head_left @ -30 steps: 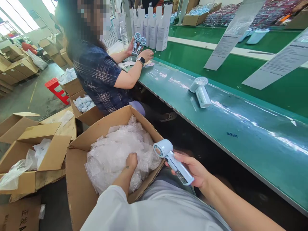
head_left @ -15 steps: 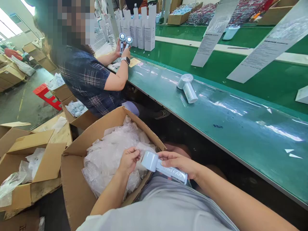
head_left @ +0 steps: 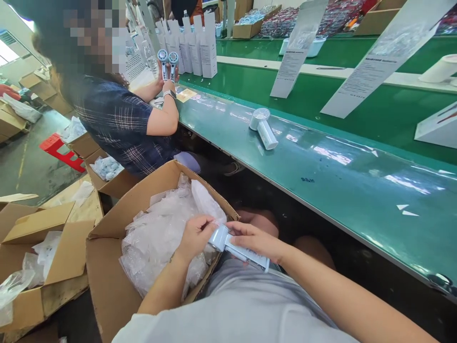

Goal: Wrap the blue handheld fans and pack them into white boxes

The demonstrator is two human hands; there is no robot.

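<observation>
My right hand (head_left: pixel 255 240) is wrapped around the handle of a light-blue handheld fan (head_left: pixel 246 255), held above my lap with its round head to the left. My left hand (head_left: pixel 196 233) is closed beside the fan head. Its fingertips pinch the edge of a translucent white plastic bag (head_left: pixel 207 199), which stretches up and away behind the fan head. Under my left hand, an open cardboard box (head_left: pixel 107 257) holds a heap of similar clear bags (head_left: pixel 157 238). Another light-blue fan (head_left: pixel 264 128) lies on the workbench ledge.
A co-worker (head_left: pixel 117 114) sits at the left, holding two fans (head_left: pixel 167 62). Beyond the green-topped bench (head_left: pixel 314 181) runs a green conveyor (head_left: pixel 250 81) with tall white boxes (head_left: pixel 209 47) standing on it. More cartons (head_left: pixel 32 267) lie on the floor at the left.
My left hand has come up against the fan head, and the fan has turned slightly in my right hand. The white bag now stretches out farther behind it. White boxes on the conveyor shifted.
</observation>
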